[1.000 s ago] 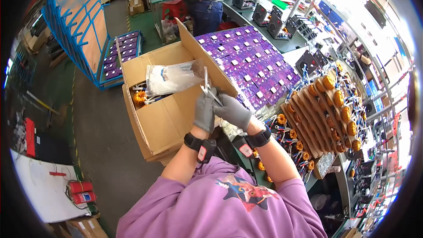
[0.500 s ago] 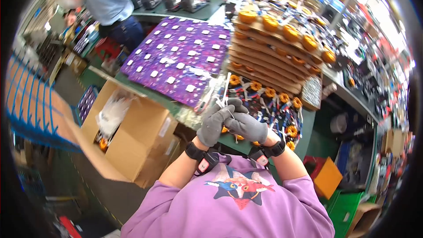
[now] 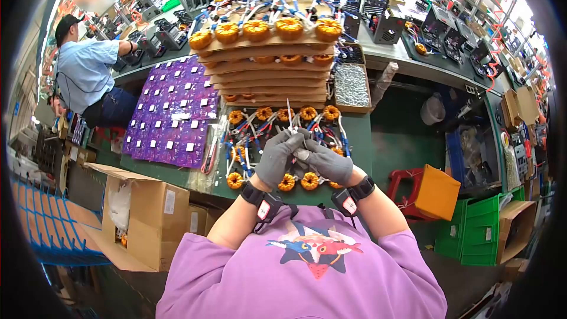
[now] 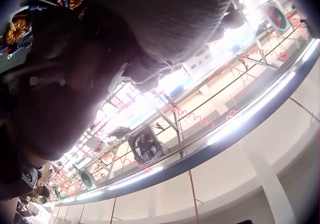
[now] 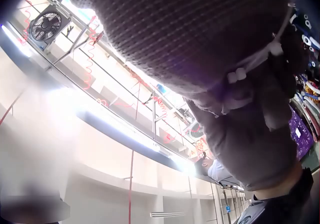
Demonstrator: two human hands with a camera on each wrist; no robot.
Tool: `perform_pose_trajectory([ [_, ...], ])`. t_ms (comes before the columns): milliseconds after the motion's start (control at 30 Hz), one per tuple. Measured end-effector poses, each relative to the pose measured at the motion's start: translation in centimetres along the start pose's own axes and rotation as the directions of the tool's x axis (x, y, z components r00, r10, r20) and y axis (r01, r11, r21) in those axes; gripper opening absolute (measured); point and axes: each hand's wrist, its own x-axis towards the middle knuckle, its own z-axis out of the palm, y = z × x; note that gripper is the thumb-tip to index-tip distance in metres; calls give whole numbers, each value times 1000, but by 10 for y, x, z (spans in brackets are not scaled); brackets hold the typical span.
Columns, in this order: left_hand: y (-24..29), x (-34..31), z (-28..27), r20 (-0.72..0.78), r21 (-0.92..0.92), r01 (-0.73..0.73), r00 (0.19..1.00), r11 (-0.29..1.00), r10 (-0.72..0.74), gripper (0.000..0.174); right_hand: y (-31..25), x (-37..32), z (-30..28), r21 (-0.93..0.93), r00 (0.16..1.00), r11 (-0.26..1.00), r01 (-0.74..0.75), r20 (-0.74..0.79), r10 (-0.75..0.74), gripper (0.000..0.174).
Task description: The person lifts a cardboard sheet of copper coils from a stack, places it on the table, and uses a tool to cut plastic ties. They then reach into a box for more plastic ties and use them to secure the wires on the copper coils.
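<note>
My gloved left hand (image 3: 275,160) and gloved right hand (image 3: 328,162) are together in front of my chest, above wired copper coils (image 3: 286,182) on the table. Between their fingers they pinch a few thin white cable ties (image 3: 289,112), one of which sticks up past the fingertips. From the right wrist, small square heads of the cable ties (image 5: 237,76) show close to the fingers. The left wrist view is mostly dark glove, which hides the grip.
Behind the coils rises a stack of cardboard layers (image 3: 271,72) with more coils on top. Purple circuit boards (image 3: 171,112) cover the table's left part. An open carton (image 3: 168,224) stands at lower left, green crates (image 3: 472,233) and an orange-topped stool (image 3: 434,192) at right. Another person (image 3: 88,71) works at far left.
My body and view have turned right, from the open carton to the coils on the table. Both hands keep holding the white cable ties as they come over the coils.
</note>
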Motion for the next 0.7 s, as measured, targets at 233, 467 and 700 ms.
perform_pose_trajectory([
  [233, -34, 46, 1, -283, -189, -256, 939, 948, 197, 26, 10, -33, -37, 265, 929, 897, -354, 207, 305, 35],
  [467, -53, 16, 41, -229, 512, -453, 747, 730, 624, 16, 35, -26, -36, 681, 959, 678, -275, 145, 243, 29],
  [700, -87, -1, 22, 107, 837, -475, 628, 271, 771, 25, 44, 1, 3, 624, 984, 775, -98, -53, 168, 13],
])
